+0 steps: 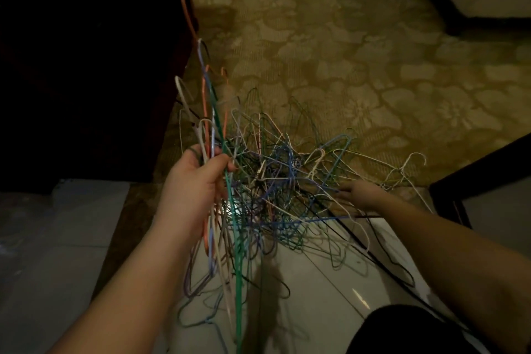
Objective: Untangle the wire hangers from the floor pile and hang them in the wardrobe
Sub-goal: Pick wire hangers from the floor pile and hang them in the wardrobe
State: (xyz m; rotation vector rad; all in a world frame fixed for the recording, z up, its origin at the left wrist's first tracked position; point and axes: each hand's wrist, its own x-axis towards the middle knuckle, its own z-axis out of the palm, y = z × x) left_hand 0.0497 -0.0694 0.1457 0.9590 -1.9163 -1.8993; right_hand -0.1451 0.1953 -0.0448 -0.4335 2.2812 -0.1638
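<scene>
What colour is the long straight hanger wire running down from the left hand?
Green. The green wire drops below the left hand; the head view shows it.

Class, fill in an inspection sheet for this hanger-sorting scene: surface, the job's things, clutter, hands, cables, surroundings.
Surface: pale tiled floor meeting a patterned carpet.
Job's things: tangled pile of wire hangers on the floor; a bunch of hangers lifted from it.
Clutter: nothing seen.
Hands: left hand grips the bunch; right hand reaches into the pile, its grip unclear.
Cables: nothing seen for certain.
Surroundings: dark furniture on the left, too dim to identify.
</scene>
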